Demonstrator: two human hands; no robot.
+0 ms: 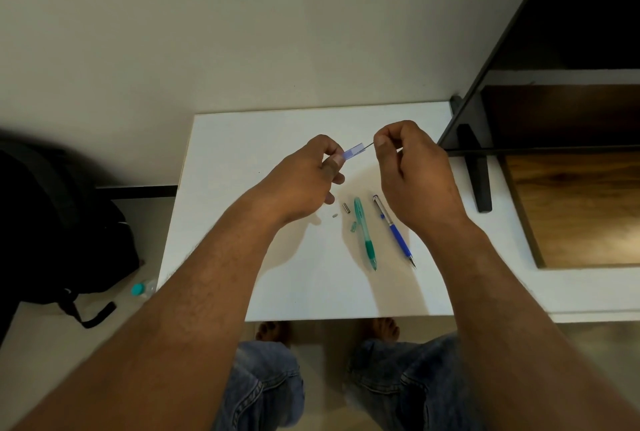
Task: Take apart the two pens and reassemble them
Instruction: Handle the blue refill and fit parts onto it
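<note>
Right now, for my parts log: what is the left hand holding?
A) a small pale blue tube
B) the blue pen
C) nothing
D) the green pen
A: the left hand pinches a small pale blue tube, the right hand pinches a thin rod; the green pen and blue pen lie on the table.

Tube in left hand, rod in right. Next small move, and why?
Probably ease the thin rod straight along the pale blue tube: the right hand pinches it at the tube's end, and the left hand holds the tube.
</note>
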